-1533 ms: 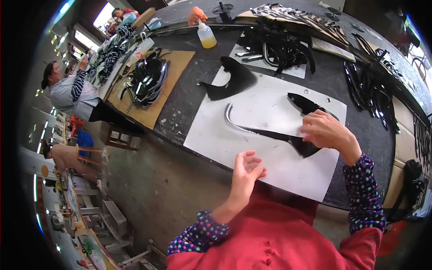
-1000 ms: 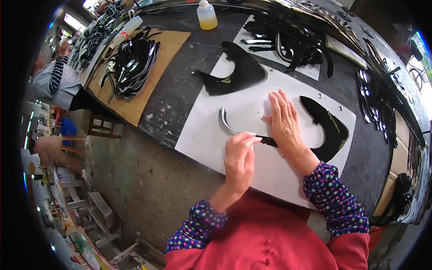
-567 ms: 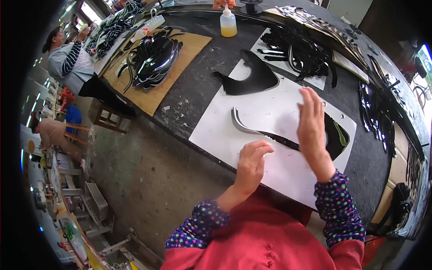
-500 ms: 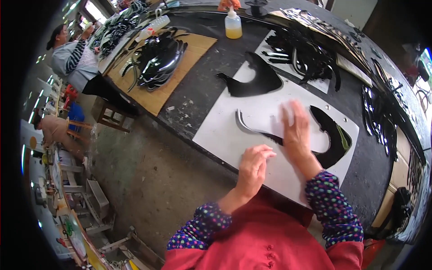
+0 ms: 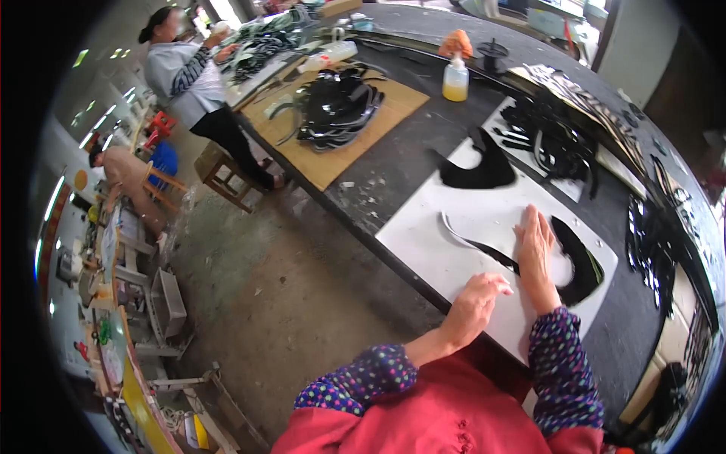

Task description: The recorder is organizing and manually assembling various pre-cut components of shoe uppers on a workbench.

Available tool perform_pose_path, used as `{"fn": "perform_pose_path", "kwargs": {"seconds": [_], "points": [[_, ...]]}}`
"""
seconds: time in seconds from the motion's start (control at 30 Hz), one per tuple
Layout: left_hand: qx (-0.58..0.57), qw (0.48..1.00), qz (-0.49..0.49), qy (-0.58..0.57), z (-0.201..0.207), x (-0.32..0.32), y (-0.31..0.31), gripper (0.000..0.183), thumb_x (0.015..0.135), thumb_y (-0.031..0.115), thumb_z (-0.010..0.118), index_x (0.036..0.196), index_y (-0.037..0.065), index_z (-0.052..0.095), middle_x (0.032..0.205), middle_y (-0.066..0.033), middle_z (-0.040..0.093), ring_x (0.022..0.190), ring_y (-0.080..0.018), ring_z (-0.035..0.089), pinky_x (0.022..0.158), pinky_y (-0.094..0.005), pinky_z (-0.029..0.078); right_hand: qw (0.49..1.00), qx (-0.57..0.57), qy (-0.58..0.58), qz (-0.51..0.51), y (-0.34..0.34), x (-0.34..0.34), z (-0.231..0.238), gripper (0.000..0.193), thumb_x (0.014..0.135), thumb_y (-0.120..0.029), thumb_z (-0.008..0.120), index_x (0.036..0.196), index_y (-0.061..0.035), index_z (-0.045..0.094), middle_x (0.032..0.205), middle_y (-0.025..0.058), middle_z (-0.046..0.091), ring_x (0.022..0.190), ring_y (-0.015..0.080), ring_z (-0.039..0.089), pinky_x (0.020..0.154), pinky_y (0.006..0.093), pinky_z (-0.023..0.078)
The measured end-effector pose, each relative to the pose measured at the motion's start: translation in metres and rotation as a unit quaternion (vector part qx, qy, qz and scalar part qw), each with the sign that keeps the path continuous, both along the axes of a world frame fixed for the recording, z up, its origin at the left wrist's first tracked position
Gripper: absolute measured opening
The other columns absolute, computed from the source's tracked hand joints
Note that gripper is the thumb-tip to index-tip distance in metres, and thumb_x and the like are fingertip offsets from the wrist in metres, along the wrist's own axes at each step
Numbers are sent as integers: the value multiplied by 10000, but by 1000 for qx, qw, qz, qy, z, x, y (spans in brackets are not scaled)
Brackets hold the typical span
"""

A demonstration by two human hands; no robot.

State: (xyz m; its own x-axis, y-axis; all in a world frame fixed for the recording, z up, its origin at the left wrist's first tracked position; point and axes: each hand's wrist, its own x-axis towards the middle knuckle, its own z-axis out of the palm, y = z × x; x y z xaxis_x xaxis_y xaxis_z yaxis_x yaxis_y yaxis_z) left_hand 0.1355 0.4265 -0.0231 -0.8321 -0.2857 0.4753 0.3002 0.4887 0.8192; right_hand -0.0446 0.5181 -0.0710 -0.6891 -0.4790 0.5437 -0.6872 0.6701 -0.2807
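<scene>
On a white board (image 5: 412, 236) lies a narrow, curved black strip (image 5: 488, 249) with a shiny pale end. My right hand (image 5: 537, 261) lies flat over the strip's right end, fingers stretched out and close together. My left hand (image 5: 473, 310) hovers near the board's front edge with its fingers bent together; whatever it may hold is too small to make out. Right of my right hand rests a curved black piece (image 5: 584, 265) with a thin greenish line along its edge. Farther back on the board is another curved black piece (image 5: 480, 168), broad with pointed ends.
A glossy black pile (image 5: 340, 110) sits on brown cardboard (image 5: 333, 168) at the left. Behind the board stand a bottle of yellow liquid (image 5: 455, 79) and more black strips (image 5: 548, 132). A person (image 5: 185, 83) stands at the table's far left, near a wooden stool (image 5: 223, 178).
The view has turned, so the scene sits farther right and lower. My right hand, blurred before, now lies flat on the strip's end. My left hand stays bent beside it.
</scene>
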Motion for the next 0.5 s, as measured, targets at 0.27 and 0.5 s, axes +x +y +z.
{"fn": "perform_pose_path", "kwargs": {"seconds": [0.27,0.5], "points": [[107,979,-135,-112,21,-17,21,258,892,54,566,1149,26,565,1127,-156,577,1035,-317,588,925,-384,475,977,84,37,-195,124,-13,51,507,859,-160,695,1307,-43,490,1239,173,581,1165,360,531,976,417,424],[36,982,-111,-149,37,-39,74,1008,814,344,732,1521,-9,107,1473,-292,312,1423,-391,255,1161,-406,248,949,-14,-316,-12,100,41,153,393,785,-127,732,1108,-3,548,861,151,637,734,230,621,696,339,492]]}}
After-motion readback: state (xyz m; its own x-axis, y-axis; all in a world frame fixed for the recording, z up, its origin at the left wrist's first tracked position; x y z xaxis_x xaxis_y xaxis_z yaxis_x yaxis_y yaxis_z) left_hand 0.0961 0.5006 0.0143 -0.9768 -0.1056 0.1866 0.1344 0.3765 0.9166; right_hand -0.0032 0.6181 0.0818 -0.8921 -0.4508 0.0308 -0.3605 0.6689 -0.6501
